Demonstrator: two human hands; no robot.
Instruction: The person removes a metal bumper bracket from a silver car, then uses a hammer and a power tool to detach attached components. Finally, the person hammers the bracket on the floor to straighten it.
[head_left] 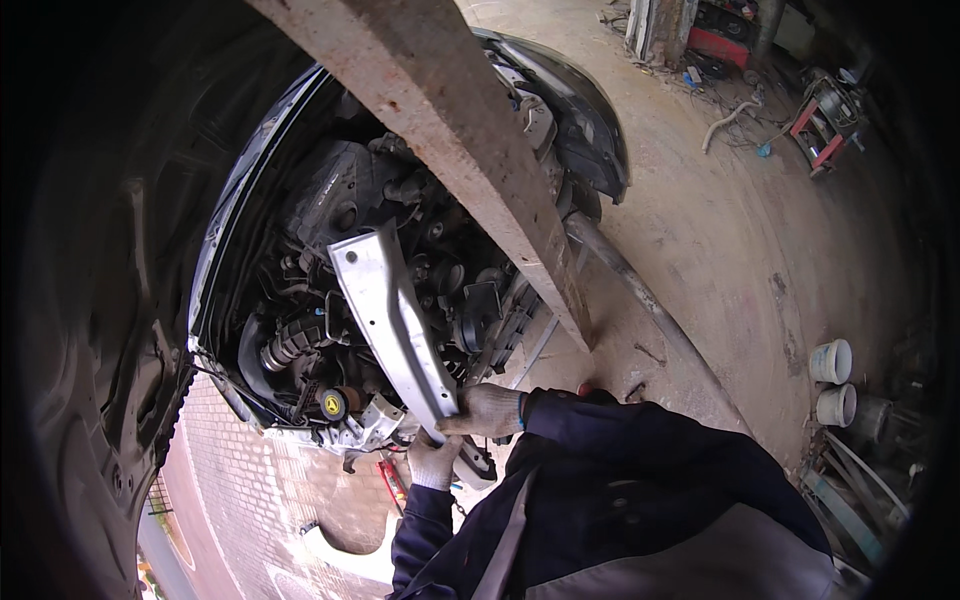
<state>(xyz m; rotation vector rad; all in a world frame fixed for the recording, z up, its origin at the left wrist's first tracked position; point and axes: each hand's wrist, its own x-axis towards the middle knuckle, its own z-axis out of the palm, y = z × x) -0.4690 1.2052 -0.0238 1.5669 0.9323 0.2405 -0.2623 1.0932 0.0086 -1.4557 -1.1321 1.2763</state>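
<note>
A long silver sheet-metal beam [385,300], bent along its length and pierced with small holes, slants over the open engine bay. Both my hands grip its near end. My left hand [432,464], in a whitish knit glove, is closed on the edge at the lower tip. Just above and to the right, my right hand [490,409], gloved too, wraps the beam's right side. Beneath lies the car's engine [335,190], with a ribbed air hose [290,345] and a yellow-and-black cap [333,404]. Some of the fingers are hidden behind the beam.
A thick rusty steel beam [450,140] crosses above the car. A metal pole [660,310] slopes down to its right. The raised hood [90,300] fills the left. A white body panel [355,560] and red tool [391,482] lie below; buckets [830,361] stand at right.
</note>
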